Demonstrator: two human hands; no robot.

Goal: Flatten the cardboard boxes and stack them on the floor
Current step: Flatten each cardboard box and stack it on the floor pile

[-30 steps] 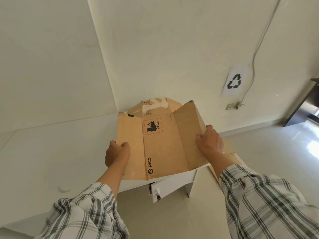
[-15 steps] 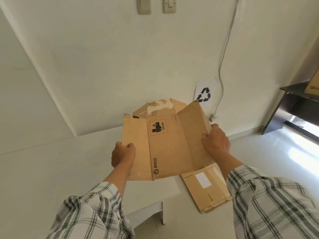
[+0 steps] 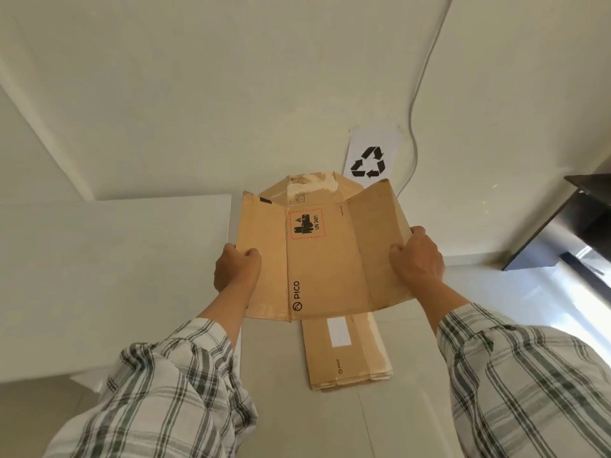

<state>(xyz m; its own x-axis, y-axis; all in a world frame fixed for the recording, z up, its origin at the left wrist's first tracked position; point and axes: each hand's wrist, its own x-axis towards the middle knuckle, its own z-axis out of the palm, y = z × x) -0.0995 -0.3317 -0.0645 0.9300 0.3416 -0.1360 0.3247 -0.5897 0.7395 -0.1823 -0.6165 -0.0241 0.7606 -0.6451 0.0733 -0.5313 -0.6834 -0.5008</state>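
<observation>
- Holds a flattened cardboard box [image 3: 325, 259] in the air at centre frame, printed face turned up toward the camera.
- Grips the box's left edge with the left hand [image 3: 236, 271], fingers curled round the outer flap.
- Pinches the raised right flap with the right hand [image 3: 418, 262], thumb on the near face and the other fingers wrapped round the edge.
- Hands well apart, one at each side of the box, both clamped on it.
- On the middle panel: "PICO" near the lower edge, and a red-dashed battery mark reading "UN 3481" nearer the top.
- On the far flap, at the top of the box: pale scraps of torn tape.
- Lower centre, on the floor [image 3: 330, 424]: a stack of flattened boxes [image 3: 344, 361], its far end hidden behind the held box, a white label [image 3: 339, 331] on the top piece.
- Cannot tell whether the held box touches the stack.
- Left of frame: a white table [image 3: 115, 276].
- Upper right, on the wall: a recycling sign [image 3: 372, 160], with a thin cable [image 3: 415, 127] running down just beside it.
- Far right edge: dark furniture [image 3: 562, 226].
- Lower corners: plaid sleeves over both forearms.
</observation>
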